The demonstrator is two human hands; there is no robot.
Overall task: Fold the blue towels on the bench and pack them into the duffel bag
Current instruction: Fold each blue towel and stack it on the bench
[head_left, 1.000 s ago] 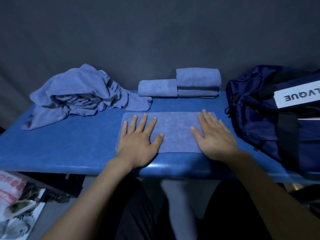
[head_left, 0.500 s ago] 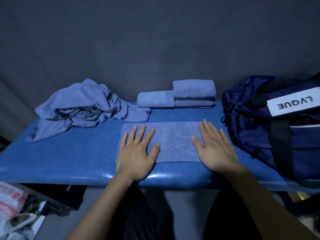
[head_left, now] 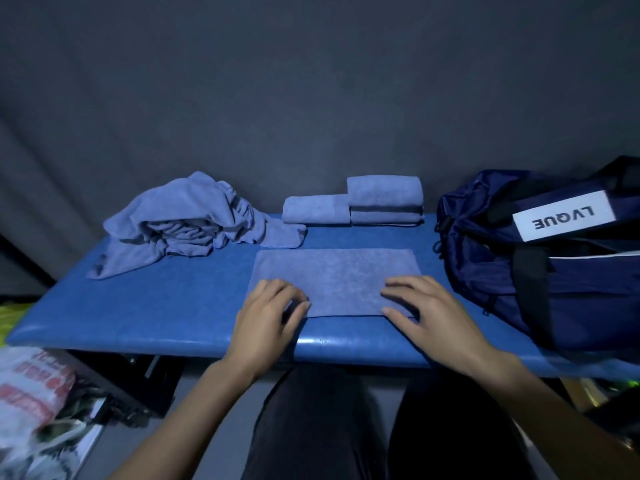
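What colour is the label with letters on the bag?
White with black letters, on the navy duffel bag's label; head view.

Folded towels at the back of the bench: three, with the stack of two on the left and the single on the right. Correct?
Not quite. The head view shows three folded towels, but the stack of two sits on the right and the single folded towel on its left, beside the crumpled pile.
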